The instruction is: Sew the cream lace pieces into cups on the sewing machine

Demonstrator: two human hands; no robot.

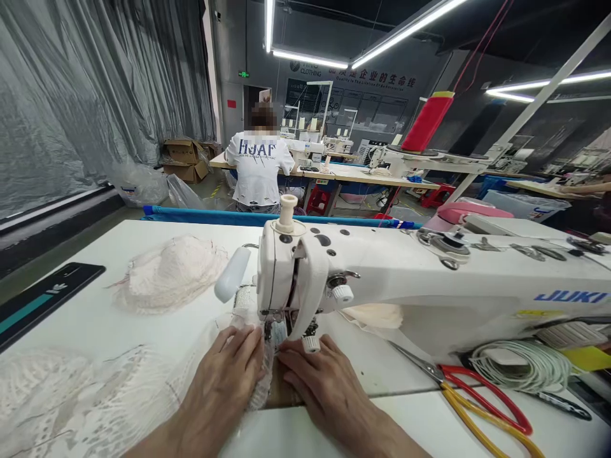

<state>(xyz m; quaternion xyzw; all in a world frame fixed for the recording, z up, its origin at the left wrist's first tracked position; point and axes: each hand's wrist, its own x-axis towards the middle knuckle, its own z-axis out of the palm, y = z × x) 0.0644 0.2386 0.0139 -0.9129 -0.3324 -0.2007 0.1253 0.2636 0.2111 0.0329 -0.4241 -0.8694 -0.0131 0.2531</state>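
A white JUKI sewing machine [382,264] stands across the table. My left hand [231,366] presses sheer white lace fabric [260,385] just left of the presser foot, its fingers closed on the cloth. To the right of the needle area is my right hand [324,375], its fingers curled and its thumb tucked in; what its fingertips hold is hidden. The needle itself is hard to make out behind the machine head. More pale lace pieces [95,407] spread over the table left of my left wrist.
Pale stacked cups of fabric [174,273] lie at the back left, near a black-and-teal box [45,302]. Scissors [470,394] with red and yellow handles and a coil of pale cord [522,366] lie to the right. A co-worker [260,159] sits ahead.
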